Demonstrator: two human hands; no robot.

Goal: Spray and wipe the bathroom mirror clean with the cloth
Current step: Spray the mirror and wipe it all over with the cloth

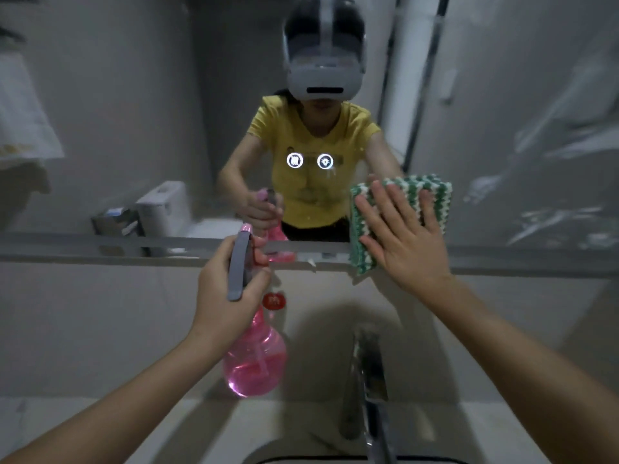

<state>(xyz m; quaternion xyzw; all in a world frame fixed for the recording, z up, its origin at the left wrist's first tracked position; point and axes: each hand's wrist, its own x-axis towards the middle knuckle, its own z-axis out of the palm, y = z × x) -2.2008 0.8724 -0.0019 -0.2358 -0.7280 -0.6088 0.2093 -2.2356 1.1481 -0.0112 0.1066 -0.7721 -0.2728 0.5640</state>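
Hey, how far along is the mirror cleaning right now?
Underway. In hand: the right hand presses the green and white knitted cloth flat against the bathroom mirror near its lower edge, while the left hand grips the pink plastic spray bottle, nozzle toward the glass. Left: smears show on the mirror's right side, so that area looks unwiped. Whether spraying is finished, I cannot tell.

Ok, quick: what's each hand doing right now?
Left hand: grips the pink spray bottle, fingers curled round its trigger.
Right hand: open, fingers straight, pressing the green-and-white cloth flat on the mirror.
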